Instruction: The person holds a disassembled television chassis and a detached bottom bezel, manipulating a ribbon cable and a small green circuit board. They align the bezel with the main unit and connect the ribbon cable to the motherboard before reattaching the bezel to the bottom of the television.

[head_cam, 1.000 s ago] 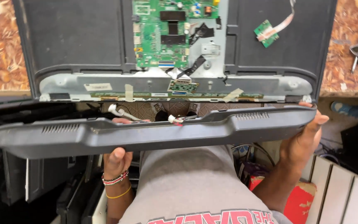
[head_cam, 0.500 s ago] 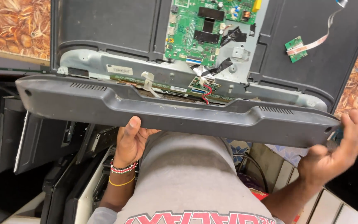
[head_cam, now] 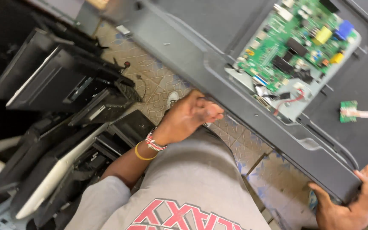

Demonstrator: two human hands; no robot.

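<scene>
While the dark grey back cover point(head_cam: 218, 81) of a flat-screen set runs diagonally from 11 o'clock to 4 o'clock, both hands hold its lower edge. The left hand point(head_cam: 190, 116), near frame centre, has fingers curled closed around the edge. The right hand point(head_cam: 354, 208), at 4 o'clock, cups the cover's corner with fingers bent beneath it. A green circuit board point(head_cam: 297, 47) sits exposed at 1 o'clock, with a small green board point(head_cam: 348, 110) on a ribbon cable at 3 o'clock. Stacked black monitors point(head_cam: 60, 89) stand at 9 o'clock on the patterned tile floor point(head_cam: 154, 81).
</scene>
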